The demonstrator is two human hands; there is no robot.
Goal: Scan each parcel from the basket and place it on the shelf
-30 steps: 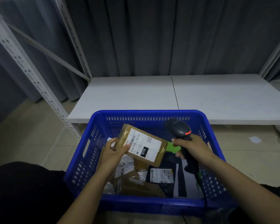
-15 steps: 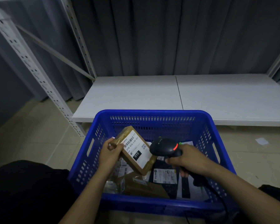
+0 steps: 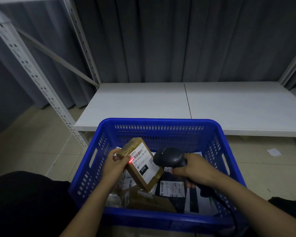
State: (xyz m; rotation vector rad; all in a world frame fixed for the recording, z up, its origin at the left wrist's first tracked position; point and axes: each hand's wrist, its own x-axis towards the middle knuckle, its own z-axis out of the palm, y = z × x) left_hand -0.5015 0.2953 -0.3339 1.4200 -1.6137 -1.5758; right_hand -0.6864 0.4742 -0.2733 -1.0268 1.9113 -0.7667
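Scanning a brown parcel over the blue basket.

My left hand grips the parcel's left edge, label tilted up — a red scan line lies at the barcode's left end. My right hand is curled round the black scanner, aimed at the label. More parcels lie in the basket; the white shelf stands just beyond.
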